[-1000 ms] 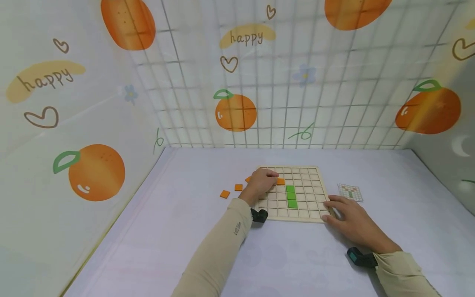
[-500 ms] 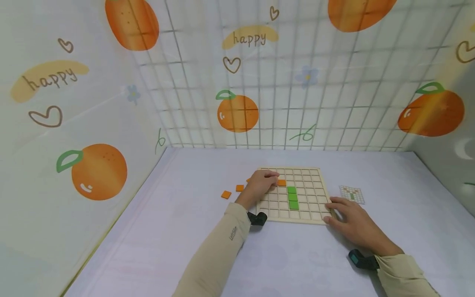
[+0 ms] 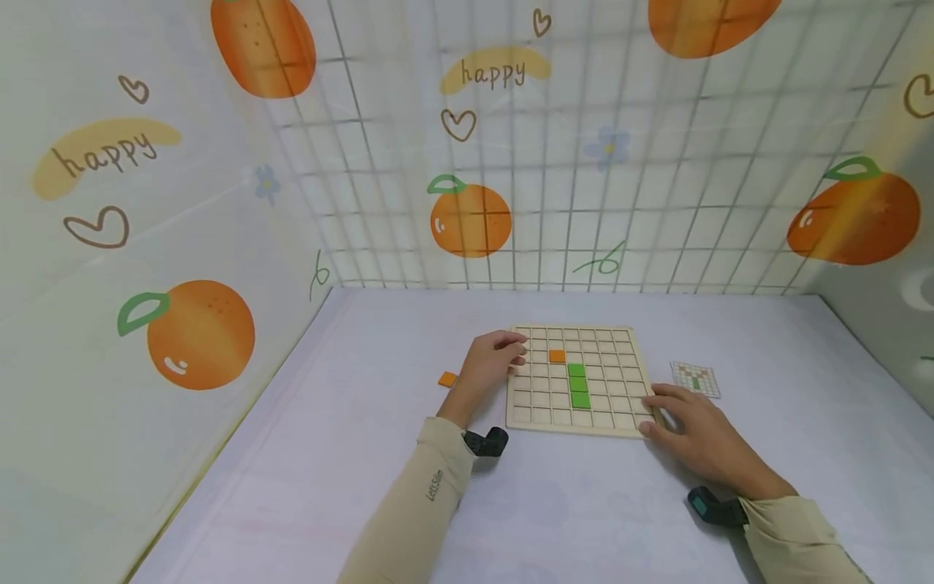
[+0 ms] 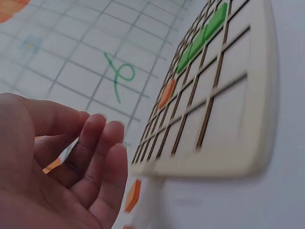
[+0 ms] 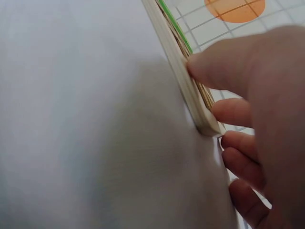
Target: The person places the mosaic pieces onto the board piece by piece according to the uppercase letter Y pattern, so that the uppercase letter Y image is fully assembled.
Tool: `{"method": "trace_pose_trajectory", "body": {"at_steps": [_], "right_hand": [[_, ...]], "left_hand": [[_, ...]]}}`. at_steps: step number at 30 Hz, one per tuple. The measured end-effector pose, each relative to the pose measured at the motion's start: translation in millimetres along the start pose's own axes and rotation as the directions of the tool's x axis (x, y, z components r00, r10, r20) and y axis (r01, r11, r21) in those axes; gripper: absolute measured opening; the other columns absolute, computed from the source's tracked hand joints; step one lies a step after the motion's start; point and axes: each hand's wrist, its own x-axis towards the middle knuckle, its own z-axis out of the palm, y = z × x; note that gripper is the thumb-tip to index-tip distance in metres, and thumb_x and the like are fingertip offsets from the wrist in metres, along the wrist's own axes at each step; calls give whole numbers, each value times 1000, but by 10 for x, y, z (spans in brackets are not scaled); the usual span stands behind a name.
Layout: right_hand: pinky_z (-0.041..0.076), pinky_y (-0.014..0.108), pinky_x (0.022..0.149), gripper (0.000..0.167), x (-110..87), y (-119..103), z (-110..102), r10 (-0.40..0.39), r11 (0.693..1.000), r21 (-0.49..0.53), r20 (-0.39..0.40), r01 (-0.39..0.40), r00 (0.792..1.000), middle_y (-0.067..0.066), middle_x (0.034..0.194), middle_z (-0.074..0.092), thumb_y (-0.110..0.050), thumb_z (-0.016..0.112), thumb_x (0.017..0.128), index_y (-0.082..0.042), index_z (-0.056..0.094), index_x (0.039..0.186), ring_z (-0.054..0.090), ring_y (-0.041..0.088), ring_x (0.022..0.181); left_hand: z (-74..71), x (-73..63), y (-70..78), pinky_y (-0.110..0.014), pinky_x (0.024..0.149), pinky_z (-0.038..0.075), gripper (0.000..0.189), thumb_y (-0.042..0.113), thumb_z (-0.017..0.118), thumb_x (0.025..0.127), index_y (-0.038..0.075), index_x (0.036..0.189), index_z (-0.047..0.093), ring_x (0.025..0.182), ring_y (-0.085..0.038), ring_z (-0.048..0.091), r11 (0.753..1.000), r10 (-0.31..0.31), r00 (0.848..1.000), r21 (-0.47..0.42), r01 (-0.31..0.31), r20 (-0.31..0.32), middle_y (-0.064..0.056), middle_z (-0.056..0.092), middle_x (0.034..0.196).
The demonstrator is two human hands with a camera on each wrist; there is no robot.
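Observation:
A wooden grid board (image 3: 540, 418) lies flat. One orange square tile (image 3: 558, 356) and a line of green square tiles (image 3: 578, 384) sit in its cells. My left hand (image 3: 487, 367) hovers at the board's left edge, its fingers loosely bent. In the left wrist view, nothing shows between its thumb and fingertips. A loose orange tile (image 4: 133, 195) lies just off the board; another loose orange tile (image 3: 447, 379) is partly behind the left wrist. My right hand (image 3: 696, 434) rests on the board's near right corner, thumb and fingertips touching the rim.
A small printed card (image 3: 696, 379) with a coloured grid lies right of the board. A white sheet (image 3: 350, 438) covers the table. Curtains (image 3: 569, 203) with oranges and grid lines stand at the back and sides.
My left hand has drawn back leftward from beside the orange tile on the board to its left edge, covering some loose tiles. My right hand stays at the corner.

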Motion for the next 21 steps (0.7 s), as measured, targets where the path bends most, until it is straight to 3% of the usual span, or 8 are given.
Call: {"method": "trace_pose_trajectory", "body": {"at_steps": [9,17,21], "right_hand": [[31,68,101,49,-2,-6,-34,9,1000,0,5,-9,1000,26,142,50,-34,70,94,1,65,128,40,51,130],[31,68,101,50,3,3,-31,17,1000,11,6,-17,1000,26,142,49,-35,70,94,1,64,129,39,51,131],[31,68,100,50,1,6,-11,5,1000,14,2,-5,1000,25,142,50,-35,70,94,1,65,129,40,50,131]], "left_hand": [[-325,-105,-24,-42,82,55,22,16,61,99,6,117,71,92,-22,69,1000,13,999,1,-13,-46,-13,71,106],[-540,-195,-85,-39,84,56,21,17,62,100,8,117,71,95,-25,69,999,-29,995,-28,27,-92,-15,69,110],[-663,-211,-151,-39,86,56,26,18,60,101,4,121,68,99,-29,68,998,-40,992,-52,34,-116,-17,68,112]]}}
